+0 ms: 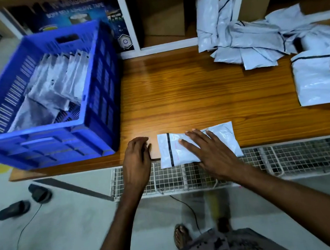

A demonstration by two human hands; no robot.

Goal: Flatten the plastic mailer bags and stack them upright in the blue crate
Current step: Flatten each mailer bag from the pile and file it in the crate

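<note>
R hand (209, 152): fingers lay straight on mailer bag (224, 138).
L hand (138, 157): fingers loosely curled, held nothing, beside bag.
Blue crate (96, 121): sat beyond L fingers.

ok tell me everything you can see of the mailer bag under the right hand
White, glossy, crinkled plastic mailer bag with a black strip across its left end. It lies flat, lengthwise left to right, on the wooden table's near edge, slightly overhanging. The right hand presses on it with straight fingers.
</note>
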